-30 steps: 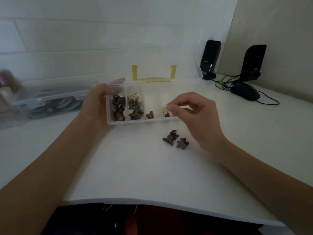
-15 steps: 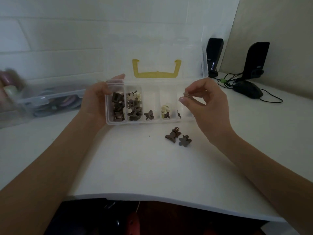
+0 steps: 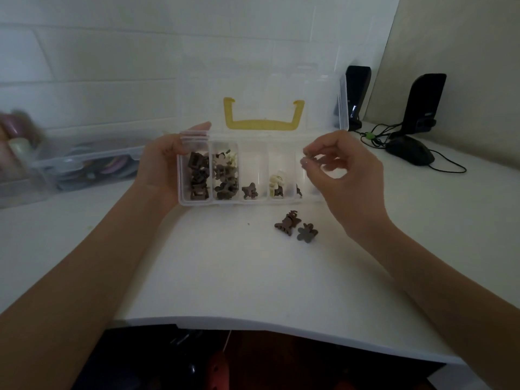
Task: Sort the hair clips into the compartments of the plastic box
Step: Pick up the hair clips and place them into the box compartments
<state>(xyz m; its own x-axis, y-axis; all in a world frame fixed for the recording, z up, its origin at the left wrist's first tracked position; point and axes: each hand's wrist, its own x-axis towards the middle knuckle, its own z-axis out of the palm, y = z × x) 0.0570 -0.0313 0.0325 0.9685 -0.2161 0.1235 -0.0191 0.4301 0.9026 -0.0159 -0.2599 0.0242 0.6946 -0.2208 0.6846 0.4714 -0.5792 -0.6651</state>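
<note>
Clear plastic box [image 3: 254, 202] sits mid-worktop [image 3: 253, 277] toward the far edge, lid [image 3: 261, 88] up, yellow handle [image 3: 264, 119] on the lid. Left hand [image 3: 160, 164] grips the box's left end, thumb curled over the far-left corner. Right hand [image 3: 342, 170] hovers above the box's right end, fingers curled, thumb and forefinger pinched together; can't tell if anything's between them. Compartments left to right: dark brown clips [image 3: 199, 178], mixed brown and cream clips [image 3: 225, 175], one brown clip [image 3: 250, 191], cream plus brown clips [image 3: 277, 184], one dark clip [image 3: 298, 190] partly hidden. Two loose clips on worktop just in front of the box's right half: brown claw clip [image 3: 287, 223] touching grey-brown flower clip [image 3: 307, 232]. Far right corner: black mouse [image 3: 409, 153], two black speakers [image 3: 425, 104]. Far left: blurred clear bin [image 3: 84, 164].
</note>
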